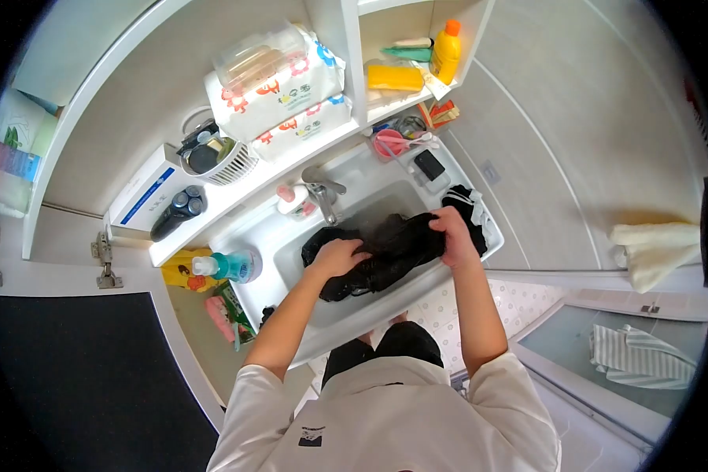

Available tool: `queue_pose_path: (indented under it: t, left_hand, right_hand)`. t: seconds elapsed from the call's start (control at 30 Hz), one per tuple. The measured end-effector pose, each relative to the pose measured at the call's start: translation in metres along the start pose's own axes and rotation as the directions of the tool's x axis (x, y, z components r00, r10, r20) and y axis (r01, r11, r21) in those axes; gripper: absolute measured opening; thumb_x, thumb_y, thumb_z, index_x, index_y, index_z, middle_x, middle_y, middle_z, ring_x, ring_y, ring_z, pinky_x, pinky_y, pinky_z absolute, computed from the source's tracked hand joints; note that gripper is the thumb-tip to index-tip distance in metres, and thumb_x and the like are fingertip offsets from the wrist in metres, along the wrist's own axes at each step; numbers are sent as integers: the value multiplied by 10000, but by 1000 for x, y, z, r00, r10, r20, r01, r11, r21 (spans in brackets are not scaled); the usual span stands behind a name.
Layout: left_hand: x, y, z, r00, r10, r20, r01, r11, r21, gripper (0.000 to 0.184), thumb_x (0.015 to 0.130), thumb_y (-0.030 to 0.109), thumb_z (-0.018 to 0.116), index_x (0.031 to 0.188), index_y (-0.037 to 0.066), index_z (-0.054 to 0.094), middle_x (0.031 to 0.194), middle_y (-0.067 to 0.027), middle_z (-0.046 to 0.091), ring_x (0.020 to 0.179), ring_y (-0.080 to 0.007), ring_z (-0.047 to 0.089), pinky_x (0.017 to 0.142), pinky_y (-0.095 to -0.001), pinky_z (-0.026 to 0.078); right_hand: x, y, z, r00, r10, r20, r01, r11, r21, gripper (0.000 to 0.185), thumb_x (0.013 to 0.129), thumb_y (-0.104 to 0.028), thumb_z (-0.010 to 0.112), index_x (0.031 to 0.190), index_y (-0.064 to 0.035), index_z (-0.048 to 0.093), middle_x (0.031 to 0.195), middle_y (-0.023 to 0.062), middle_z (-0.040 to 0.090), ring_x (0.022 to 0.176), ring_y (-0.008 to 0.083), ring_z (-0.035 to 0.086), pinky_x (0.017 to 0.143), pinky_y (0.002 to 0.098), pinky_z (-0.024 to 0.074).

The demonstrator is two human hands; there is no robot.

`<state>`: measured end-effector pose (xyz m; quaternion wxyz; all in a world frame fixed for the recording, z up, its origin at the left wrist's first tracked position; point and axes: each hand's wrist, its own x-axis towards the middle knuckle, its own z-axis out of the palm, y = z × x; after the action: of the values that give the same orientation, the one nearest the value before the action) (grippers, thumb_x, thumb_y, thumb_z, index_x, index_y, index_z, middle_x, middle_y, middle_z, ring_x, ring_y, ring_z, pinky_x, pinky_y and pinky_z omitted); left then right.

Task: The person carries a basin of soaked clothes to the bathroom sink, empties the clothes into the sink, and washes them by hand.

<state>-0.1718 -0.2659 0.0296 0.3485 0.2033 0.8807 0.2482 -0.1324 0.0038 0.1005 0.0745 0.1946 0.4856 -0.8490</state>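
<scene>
Head — white sink (313, 340), patterned floor (519, 303)

The person wears a loose, off-white shirt (393, 425) of plain, smooth-looking cloth, creased in soft folds across the front and at the shoulders. Its short, wide sleeves (261, 389) match the body in colour and end above the elbows, leaving the forearms uncovered. On the left side of the chest sits a small dark print (311, 436), roughly a rectangle with a thin dark line along one edge; its details are too small to read. A short dark mark (394, 384) shows near the hem. Below are black shorts (411, 341). The left hand (340, 258) and right hand (456, 240) are bare, and so is the visible foot (400, 318).
</scene>
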Motion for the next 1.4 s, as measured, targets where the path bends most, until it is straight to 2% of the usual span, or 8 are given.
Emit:
queue_pose_path:
  t: [0.17, 0.23, 0.37, 0.5, 0.83, 1.23, 1.33, 1.4]
  left_hand:
    - [-38, 7, -26, 937, -74, -341, -132, 830, -543, 348, 983, 248, 622, 1249, 22, 619, 1103, -50, 693, 1008, -181, 634, 893, -306, 486]
    - [-49, 22, -35, 895, -190, -403, -296, 423, -857, 294, 1021, 234, 574, 1207, 14, 631, 1045, -19, 669, 959, -139, 594, 893, -260, 461]
    - [-79, 68, -65, 901, -191, -389, -391, 27, -920, 350, 1059, 247, 493, 1329, 35, 564, 1232, -15, 635, 1123, -139, 575, 1005, -281, 424]
    - [-93, 103, -71, 907, -185, -378, -408, -172, -896, 368, 1060, 260, 489, 1380, 84, 530, 1246, -8, 614, 1151, -119, 550, 1032, -302, 415]
    - [-92, 34, -59, 594, -295, -748, -170, 863, -475, 398, 1048, 304, 530, 831, -11, 640, 649, 18, 537, 597, -82, 482, 585, -238, 427]
    - [-106, 44, -59, 836, -456, -307, -313, 66, -948, 406, 1061, 384, 461, 1177, 29, 622, 1069, -60, 692, 934, -160, 657, 818, -300, 532]
    - [-109, 58, -60, 915, -354, -195, -265, -162, -951, 370, 1049, 355, 480, 1202, 38, 595, 1111, -81, 685, 990, -193, 666, 856, -327, 542]
    - [-114, 71, -63, 916, -332, -227, -289, -149, -946, 339, 1036, 330, 503, 1186, 40, 593, 1112, -77, 678, 983, -194, 662, 861, -324, 537]
  right_hand:
    - [14, 14, -49, 948, -127, -292, 11, 930, -368, 172, 866, -185, 650, 797, -30, 623, 727, 26, 588, 711, 154, 574, 679, 308, 478]
    - [23, 42, -66, 940, -277, -198, 63, 714, -697, 282, 881, -212, 636, 714, 15, 640, 549, 57, 540, 582, 230, 590, 621, 352, 487]
    - [7, 78, -53, 820, -570, 55, 268, 297, -917, 537, 827, -201, 698, 1314, -22, 558, 1177, 201, 596, 1047, 341, 615, 886, 378, 496]
    - [-35, 47, 31, 900, -326, 290, 434, 738, -517, 778, 746, -231, 825, 1412, -40, 472, 1281, 163, 541, 1124, 296, 558, 956, 371, 473]
    - [-2, 84, 13, 829, -394, 397, 513, 250, -822, 718, 761, 29, 596, 1447, -151, 485, 1273, 173, 633, 1102, 382, 625, 933, 436, 514]
    - [34, 80, -26, 912, -394, -114, 111, 506, -855, 398, 772, 12, 642, 1152, -101, 604, 671, 118, 637, 661, 220, 670, 630, 387, 537]
    - [22, 127, -7, 923, -384, 30, 344, 788, -510, 569, 756, -91, 727, 1296, -94, 548, 1016, 163, 671, 990, 246, 661, 770, 376, 530]
    - [5, 128, 31, 795, -582, 170, 549, 571, -611, 578, 776, -108, 745, 1321, -85, 556, 1136, 178, 643, 1067, 239, 629, 804, 365, 530]
